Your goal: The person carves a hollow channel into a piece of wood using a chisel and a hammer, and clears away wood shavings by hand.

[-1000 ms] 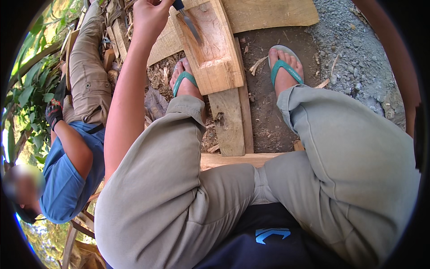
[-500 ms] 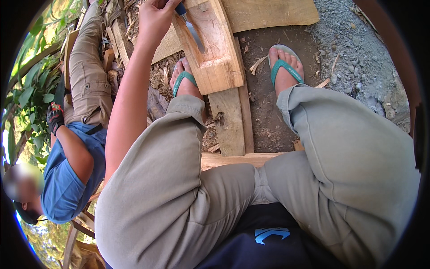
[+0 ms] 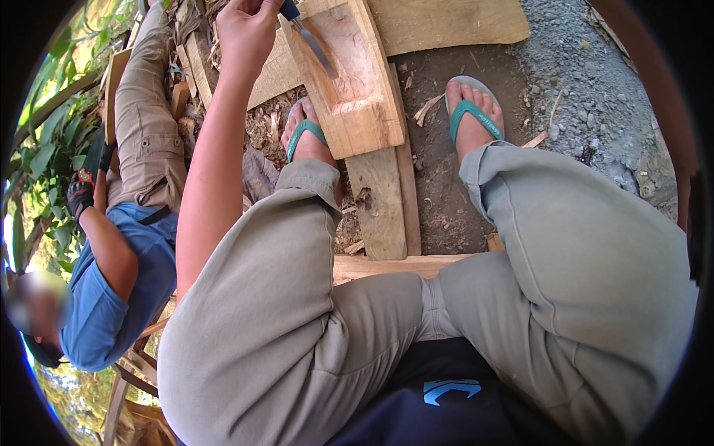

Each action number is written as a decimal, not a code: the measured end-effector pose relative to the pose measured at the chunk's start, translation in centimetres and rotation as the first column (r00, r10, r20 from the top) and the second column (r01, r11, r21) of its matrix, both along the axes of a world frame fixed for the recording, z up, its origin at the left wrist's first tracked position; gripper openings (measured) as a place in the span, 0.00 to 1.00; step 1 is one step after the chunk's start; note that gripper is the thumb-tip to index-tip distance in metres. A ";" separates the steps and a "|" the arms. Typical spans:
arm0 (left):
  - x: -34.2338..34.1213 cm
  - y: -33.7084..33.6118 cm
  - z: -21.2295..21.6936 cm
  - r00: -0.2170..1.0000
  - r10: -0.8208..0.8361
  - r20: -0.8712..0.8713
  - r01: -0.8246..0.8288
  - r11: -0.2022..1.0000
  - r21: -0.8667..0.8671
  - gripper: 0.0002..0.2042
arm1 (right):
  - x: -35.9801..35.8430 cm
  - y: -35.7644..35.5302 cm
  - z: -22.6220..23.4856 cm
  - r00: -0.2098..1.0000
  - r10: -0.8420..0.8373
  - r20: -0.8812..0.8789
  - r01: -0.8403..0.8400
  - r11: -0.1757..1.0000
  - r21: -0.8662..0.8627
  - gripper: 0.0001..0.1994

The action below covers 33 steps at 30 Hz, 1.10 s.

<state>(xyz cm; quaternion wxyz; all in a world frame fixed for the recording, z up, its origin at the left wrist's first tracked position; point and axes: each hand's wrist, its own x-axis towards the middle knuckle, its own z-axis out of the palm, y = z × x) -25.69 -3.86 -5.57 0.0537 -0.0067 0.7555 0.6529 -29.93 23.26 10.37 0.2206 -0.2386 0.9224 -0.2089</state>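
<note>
At the top edge my left hand (image 3: 249, 31) is closed round the blue handle of a chisel (image 3: 318, 52); its fingertips are partly cut off by the frame. The chisel's metal blade slants down to the right, its tip inside the hollow of a carved wooden block (image 3: 364, 126). Rough, pale cut marks show along the floor and near end of that hollow. My right hand is out of view. Between my feet, the block rests on a narrow plank (image 3: 378, 208).
A wide board (image 3: 454, 26) lies behind the block. Wood chips and offcuts (image 3: 195, 74) litter the ground at left. Grey gravel (image 3: 587, 97) spreads at right. A co-worker in a blue shirt (image 3: 123, 297) and a dark glove (image 3: 80, 195) is at far left.
My left hand and the chisel have shifted slightly left, with the blade tip still over the hollow. The co-worker's gloved hand and arm have moved a little to the left.
</note>
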 end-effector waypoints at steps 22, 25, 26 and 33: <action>1.0 -1.1 -1.9 0.999 -0.015 0.041 0.017 0.999 -0.050 0.11 | -1.3 -0.3 -1.8 0.991 0.081 0.103 -0.079 0.997 -0.027 0.11; 1.4 -1.1 -1.5 0.999 0.012 -0.053 -0.012 1.000 0.003 0.10 | -1.9 0.0 -1.4 0.986 0.114 0.118 -0.110 0.993 -0.040 0.13; 1.2 -1.3 -1.1 0.995 0.039 -0.088 -0.040 0.999 -0.006 0.10 | -2.0 0.3 -1.4 0.984 0.137 0.113 -0.128 0.988 -0.082 0.13; 0.3 -0.5 2.2 0.989 0.085 -0.124 -0.099 0.989 -0.109 0.11 | -0.6 1.4 -0.7 0.994 -0.101 0.047 0.110 0.963 -0.246 0.10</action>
